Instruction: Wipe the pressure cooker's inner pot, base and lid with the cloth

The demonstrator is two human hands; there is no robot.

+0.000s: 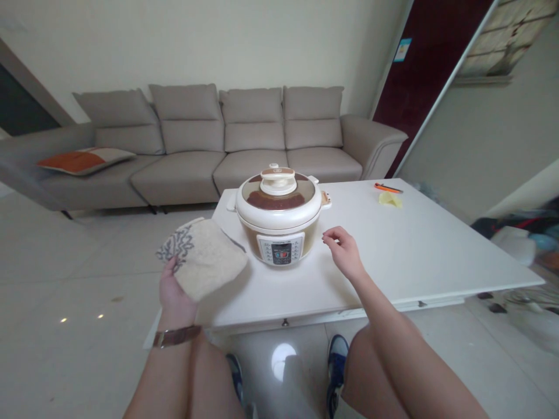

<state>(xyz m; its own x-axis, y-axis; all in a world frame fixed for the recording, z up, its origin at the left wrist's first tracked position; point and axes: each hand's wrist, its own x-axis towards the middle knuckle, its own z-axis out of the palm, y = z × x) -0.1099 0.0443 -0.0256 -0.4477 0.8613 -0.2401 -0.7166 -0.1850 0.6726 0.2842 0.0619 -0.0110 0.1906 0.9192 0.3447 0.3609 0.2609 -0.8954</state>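
Note:
A cream electric cooker [279, 218] with a glass lid and a knob stands on the white table [414, 250], its control panel facing me. My left hand [174, 294] grips a beige cloth pad [203, 256] with a grey pattern, held just left of the cooker. My right hand [344, 251] hovers over the table right of the cooker, fingers loosely curled and holding nothing, a short gap from the cooker's side.
An orange pen [388, 187] and a yellow scrap [390, 199] lie at the table's far right. A grey sofa [244, 139] with an orange cushion [82, 160] stands behind. Clutter lies on the floor at right. My knees and shoes are below the table edge.

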